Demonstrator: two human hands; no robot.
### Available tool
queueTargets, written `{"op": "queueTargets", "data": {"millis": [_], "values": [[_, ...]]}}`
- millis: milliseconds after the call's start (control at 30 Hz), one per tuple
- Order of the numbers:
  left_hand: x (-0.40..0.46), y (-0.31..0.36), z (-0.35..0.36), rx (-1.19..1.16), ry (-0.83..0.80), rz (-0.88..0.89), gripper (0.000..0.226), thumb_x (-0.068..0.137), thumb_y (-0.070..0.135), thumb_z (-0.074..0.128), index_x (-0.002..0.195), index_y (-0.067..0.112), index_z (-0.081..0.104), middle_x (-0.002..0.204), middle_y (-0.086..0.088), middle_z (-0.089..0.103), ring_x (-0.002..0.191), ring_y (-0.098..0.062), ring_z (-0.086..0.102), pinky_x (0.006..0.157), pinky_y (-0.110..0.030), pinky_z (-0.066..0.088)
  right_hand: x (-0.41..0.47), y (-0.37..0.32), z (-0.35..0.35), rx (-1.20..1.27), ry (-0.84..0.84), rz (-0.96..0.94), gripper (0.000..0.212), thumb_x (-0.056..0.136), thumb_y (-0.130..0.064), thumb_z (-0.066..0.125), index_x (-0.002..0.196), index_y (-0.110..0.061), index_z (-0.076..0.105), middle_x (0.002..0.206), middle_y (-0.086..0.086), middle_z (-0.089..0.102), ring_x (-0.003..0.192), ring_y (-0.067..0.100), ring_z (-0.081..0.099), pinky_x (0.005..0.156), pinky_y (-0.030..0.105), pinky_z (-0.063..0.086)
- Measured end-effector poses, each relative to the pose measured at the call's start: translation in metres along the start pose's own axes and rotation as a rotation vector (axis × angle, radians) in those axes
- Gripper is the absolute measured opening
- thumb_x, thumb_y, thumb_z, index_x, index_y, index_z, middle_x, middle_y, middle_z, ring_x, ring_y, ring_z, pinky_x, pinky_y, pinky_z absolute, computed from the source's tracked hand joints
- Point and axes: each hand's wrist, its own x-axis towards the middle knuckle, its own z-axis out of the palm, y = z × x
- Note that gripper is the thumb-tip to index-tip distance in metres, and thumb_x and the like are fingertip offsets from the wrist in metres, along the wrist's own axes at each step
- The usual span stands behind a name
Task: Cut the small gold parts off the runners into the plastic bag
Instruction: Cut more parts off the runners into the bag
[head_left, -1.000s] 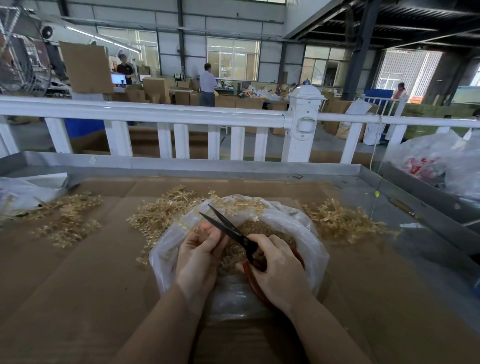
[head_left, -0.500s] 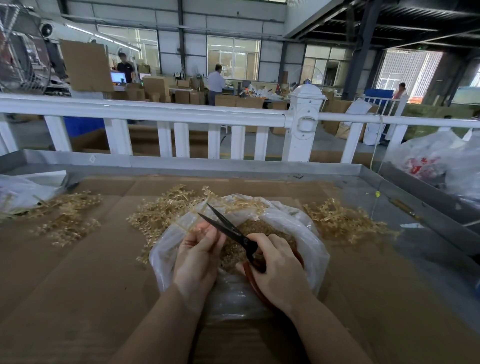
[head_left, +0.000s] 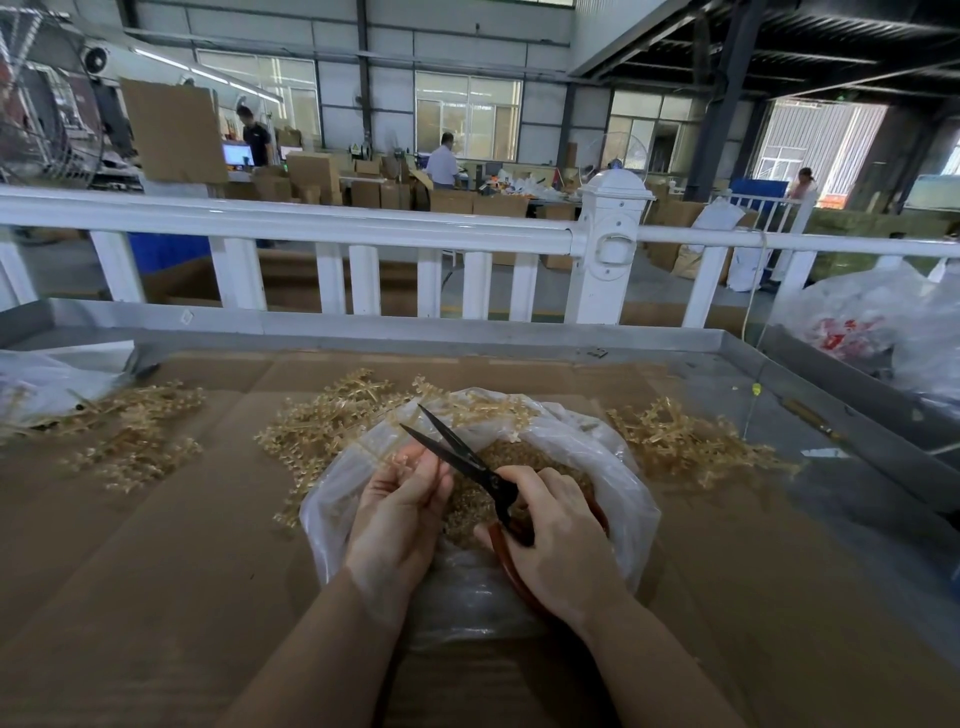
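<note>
Head | left hand (head_left: 400, 506) pinches runner (head_left: 402, 460) | right hand (head_left: 553, 540) grips open scissors (head_left: 457, 452) over plastic bag (head_left: 613, 467)

Your hands are hemmed in over the bag (head_left: 618, 467): runner heaps lie just beyond it, one (head_left: 322, 431) to the far left, one (head_left: 691, 441) to the right. Bare cardboard (head_left: 156, 571) gives you room on the near left and near right. A third heap (head_left: 130, 436) blocks the far left; the tray wall (head_left: 415, 332) and white railing (head_left: 311, 223) close the far side.
</note>
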Motion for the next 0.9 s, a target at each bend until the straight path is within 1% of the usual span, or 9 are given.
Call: {"op": "queueTargets", "data": {"millis": [167,333,567,700,900], "values": [[0.0001,-0.0004,0.0001,-0.005,-0.015,0.022,0.019,0.092,-0.006,0.048,0.095,0.005,0.063,0.077,-0.006,0.073,0.067,-0.011,0.071,0.056,-0.018,0.055,-0.0001,-0.0016,0.0002,-0.006,-0.017,-0.014,0.050,0.078,-0.042,0.072,0.121,-0.019,0.060,0.107,-0.001,0.061,0.102,0.017,0.053,0.090,0.020,0.036],[-0.0004,0.0004,-0.0003,-0.010,-0.019,0.007,0.018,0.091,-0.004,0.050,0.091,0.006,0.065,0.077,-0.006,0.073,0.069,-0.011,0.072,0.060,-0.020,0.057,-0.0001,-0.0024,-0.0001,-0.001,-0.016,-0.014,0.050,0.078,-0.041,0.072,0.121,-0.018,0.060,0.107,0.000,0.061,0.102,0.018,0.053,0.090,0.020,0.036],[-0.0019,-0.0008,0.0014,0.067,0.035,0.008,0.019,0.089,-0.008,0.052,0.079,0.006,0.058,0.070,-0.006,0.069,0.060,-0.011,0.069,0.057,-0.019,0.057,0.0005,-0.0030,-0.0002,0.000,-0.024,-0.023,0.049,0.079,-0.042,0.071,0.121,-0.019,0.059,0.107,-0.001,0.061,0.102,0.016,0.053,0.089,0.018,0.034],[-0.0029,-0.0012,0.0035,0.067,0.054,0.030,0.021,0.088,-0.010,0.052,0.076,0.007,0.056,0.068,-0.007,0.069,0.059,-0.011,0.068,0.057,-0.019,0.057,0.0006,-0.0028,-0.0007,0.018,-0.017,-0.022,0.050,0.080,-0.044,0.070,0.122,-0.021,0.059,0.108,-0.004,0.061,0.103,0.013,0.052,0.089,0.015,0.033],[-0.0015,-0.0035,0.0031,0.063,0.042,0.053,0.022,0.087,-0.009,0.054,0.073,0.008,0.054,0.070,-0.007,0.068,0.063,-0.012,0.068,0.059,-0.019,0.057,0.0018,-0.0019,-0.0012,0.052,-0.039,-0.028,0.049,0.083,-0.047,0.067,0.125,-0.024,0.055,0.107,-0.008,0.059,0.101,0.007,0.050,0.088,0.016,0.038]]}}
